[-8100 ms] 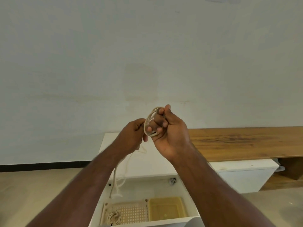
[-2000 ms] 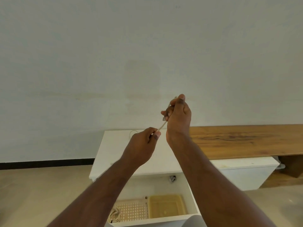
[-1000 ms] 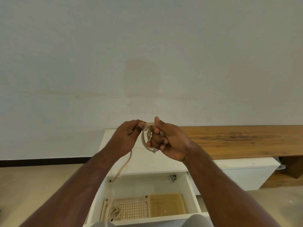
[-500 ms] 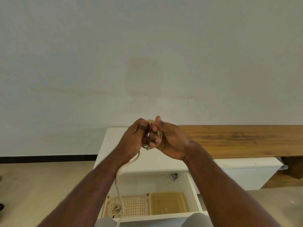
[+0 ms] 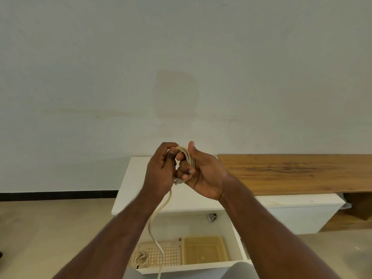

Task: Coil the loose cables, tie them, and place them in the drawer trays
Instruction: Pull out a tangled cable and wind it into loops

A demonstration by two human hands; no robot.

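A: Hands?

B: Both raised at chest height before a plain pale wall [image 5: 181, 57], close together. Right hand [image 5: 203, 174] palm up, fingers curled through a small coil of cream cable [image 5: 186, 158], thumb upright beside the loops. Left hand [image 5: 159, 170] pressed against the coil from the left, fingertips curled onto the top strands.

A: Rest of the cable?

B: Loose tail [image 5: 159, 216] dropping from under the left hand, curving down past the left forearm, hanging over the open drawer [image 5: 237, 244] and running out of view at the bottom edge.

A: Inside the drawer?

B: Two trays side by side. On the left, a pale perforated tray [image 5: 171, 256] holding a second cable bundle [image 5: 142, 259], already coiled, at its left end. On the right, a yellowish tray [image 5: 204, 250] touching the first.

A: Surroundings?

B: White cabinet [image 5: 132, 190] under the hands, wooden bench top [image 5: 291, 174] stretching off to the right, beige floor [image 5: 50, 228] to the left, dark skirting at the foot of the wall.
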